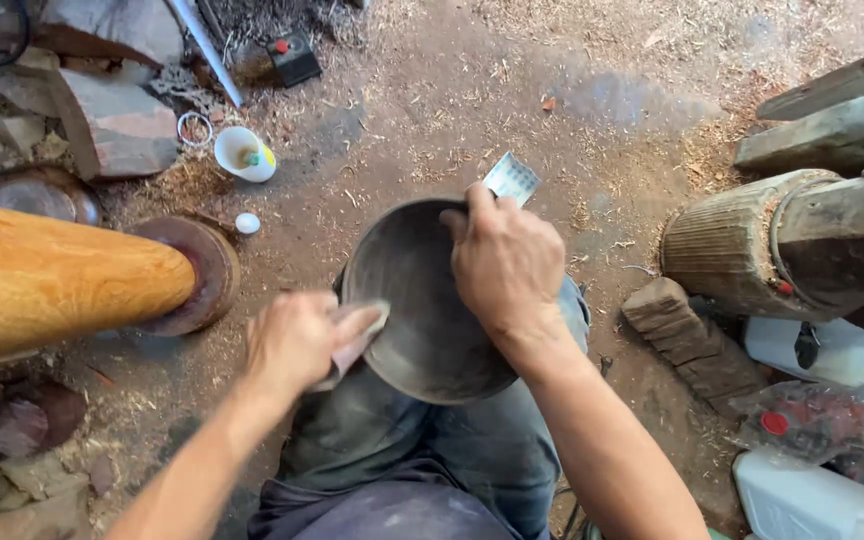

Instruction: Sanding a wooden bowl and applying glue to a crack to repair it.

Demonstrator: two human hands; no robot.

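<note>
The fingers of the left hand (pixel 297 340) are drawn together and pressed flat on a small pale cloth pad (pixel 360 340), pinching it against the near left rim of a dark round wooden bowl (pixel 422 310). The right hand (pixel 504 262) curls over the far right rim, its fingers closed on the edge and hooked inside, and a folded piece of pale sandpaper (pixel 510 178) sticks out past the fingertips beyond the rim. The bowl rests on the person's knee (pixel 392 430), clad in grey-blue trousers, at the middle of the view between the two hands. Its open mouth faces up toward the camera, tipped slightly, and being round it shows no clear long axis. To the left a thick turned wooden post (pixel 52 275) lies with its end pointing at the bowl, and a white cup (pixel 242 155) lies on the sawdust-covered ground (pixel 452 100) farther off.
</note>
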